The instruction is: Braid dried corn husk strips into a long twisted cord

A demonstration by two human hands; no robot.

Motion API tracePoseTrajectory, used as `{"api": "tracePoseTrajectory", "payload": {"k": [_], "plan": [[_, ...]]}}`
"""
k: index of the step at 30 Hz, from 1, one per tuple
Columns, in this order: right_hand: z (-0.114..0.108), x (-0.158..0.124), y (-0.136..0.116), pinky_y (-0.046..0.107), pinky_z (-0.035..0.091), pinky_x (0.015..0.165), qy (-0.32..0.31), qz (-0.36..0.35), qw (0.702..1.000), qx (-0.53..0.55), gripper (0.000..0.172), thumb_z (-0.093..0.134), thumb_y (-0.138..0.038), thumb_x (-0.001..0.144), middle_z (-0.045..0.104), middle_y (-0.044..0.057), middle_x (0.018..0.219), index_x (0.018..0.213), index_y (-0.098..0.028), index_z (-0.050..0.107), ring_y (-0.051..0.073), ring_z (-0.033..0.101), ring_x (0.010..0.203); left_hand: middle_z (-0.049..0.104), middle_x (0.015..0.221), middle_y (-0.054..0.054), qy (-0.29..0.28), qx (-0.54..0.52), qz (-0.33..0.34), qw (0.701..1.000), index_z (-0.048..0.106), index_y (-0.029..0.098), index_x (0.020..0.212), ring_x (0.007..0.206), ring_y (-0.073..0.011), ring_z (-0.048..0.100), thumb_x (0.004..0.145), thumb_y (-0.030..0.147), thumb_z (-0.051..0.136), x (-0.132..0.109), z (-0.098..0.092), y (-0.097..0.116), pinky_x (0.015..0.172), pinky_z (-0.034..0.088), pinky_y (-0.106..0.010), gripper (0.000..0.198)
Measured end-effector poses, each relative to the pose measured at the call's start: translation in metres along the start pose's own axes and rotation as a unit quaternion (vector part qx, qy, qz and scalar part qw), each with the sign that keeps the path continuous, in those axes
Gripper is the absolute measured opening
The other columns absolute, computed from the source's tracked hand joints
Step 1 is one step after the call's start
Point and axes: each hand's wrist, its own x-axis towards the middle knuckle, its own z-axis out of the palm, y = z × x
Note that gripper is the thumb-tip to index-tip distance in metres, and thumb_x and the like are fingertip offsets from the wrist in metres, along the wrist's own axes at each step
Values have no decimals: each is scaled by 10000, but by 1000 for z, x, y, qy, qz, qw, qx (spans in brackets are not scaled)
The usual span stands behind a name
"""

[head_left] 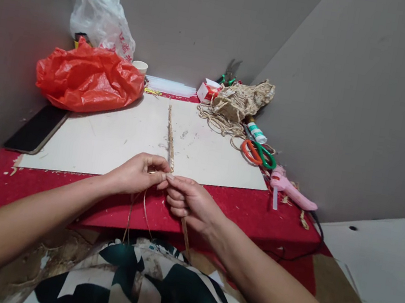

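Note:
A thin braided straw cord [170, 138] lies lengthwise on the white board [112, 131], its near end reaching my fingers. My left hand [139, 174] is closed in a pinch at that near end. Right beside it, fingertips touching, my right hand [191, 200] is curled and pinches a straw strand. One loose strand [184, 236] comes out below the right hand and hangs over the table edge. Thinner strands [145, 209] dangle beneath the left hand toward my lap. The exact point where the strands cross is hidden by my fingertips.
An orange-red plastic bag [90, 78] and a black phone [37, 129] lie left. To the right are a bundle of straw cord [244, 101], scissors [260, 154], a glue stick [257, 132] and a pink glue gun [293, 190] with its cable. A paper cup [140, 66] stands behind.

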Motion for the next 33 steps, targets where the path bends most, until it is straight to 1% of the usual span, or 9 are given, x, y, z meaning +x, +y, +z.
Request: {"api": "tracePoseTrajectory", "payload": {"k": [4, 11, 16, 18, 21, 24, 27, 30, 33], "plan": [[2, -2, 5, 147, 64, 345, 39, -25, 999, 8, 247, 663, -344, 722, 234, -117, 417, 749, -105, 605, 12, 120, 365, 632, 721, -16, 3, 76, -17, 997, 644, 135, 898, 651, -105, 535, 788, 208, 490, -1, -3, 1, 659, 413, -244, 203], [9, -1, 9, 158, 54, 337, 86, -39, 994, -50, 243, 631, -346, 716, 229, -124, 376, 660, -114, 587, 8, 109, 335, 694, 771, -46, 13, 159, -33, 987, 694, 142, 889, 682, -140, 583, 765, 206, 490, -4, -5, 9, 668, 436, -255, 247], [15, 2, 12, 165, 70, 324, 112, -53, 990, -69, 240, 621, -349, 712, 243, -120, 364, 636, -128, 568, 15, 124, 324, 675, 681, -37, -4, 144, -52, 988, 698, 135, 842, 576, -115, 548, 745, 196, 506, -6, -10, 15, 574, 416, -222, 224], [15, 2, 14, 163, 66, 327, 107, -57, 991, -55, 246, 635, -353, 705, 244, -121, 373, 630, -141, 537, 14, 122, 328, 641, 610, -23, -12, 128, -73, 989, 678, 123, 898, 492, -96, 502, 754, 204, 501, -9, -8, 18, 501, 379, -207, 242], [15, 1, 15, 158, 58, 336, 88, -62, 994, -4, 303, 670, -337, 687, 239, -124, 394, 601, -172, 430, 12, 116, 343, 579, 511, 4, -21, 104, -104, 989, 609, 111, 1039, 411, -97, 460, 800, 228, 457, -15, 0, 22, 436, 337, -205, 307], [16, -2, 16, 152, 64, 344, 66, -55, 995, 44, 335, 683, -300, 685, 240, -122, 412, 609, -181, 379, 12, 121, 359, 604, 557, -19, 2, 135, -71, 988, 577, 112, 1070, 471, -123, 522, 826, 231, 433, -20, 11, 20, 484, 373, -223, 307], [17, -4, 17, 148, 63, 348, 54, -48, 996, 58, 325, 679, -274, 689, 242, -117, 424, 610, -176, 379, 11, 121, 373, 658, 715, -77, 58, 244, -12, 968, 604, 124, 1027, 619, -156, 579, 828, 223, 442, -22, 22, 13, 602, 411, -256, 275], [18, -4, 19, 147, 64, 348, 53, -60, 996, 49, 310, 680, -280, 699, 240, -115, 425, 613, -168, 404, 12, 121, 380, 674, 822, -113, 91, 328, -10, 940, 557, 117, 1165, 698, -186, 599, 839, 231, 423, -25, 31, 4, 657, 414, -286, 370], [17, -4, 20, 148, 68, 346, 50, -58, 996, 40, 306, 686, -276, 698, 242, -116, 414, 610, -166, 414, 9, 113, 374, 674, 810, -108, 86, 337, -13, 937, 482, 104, 1267, 678, -185, 595, 835, 237, 426, -32, 34, 3, 632, 405, -280, 455]]}}
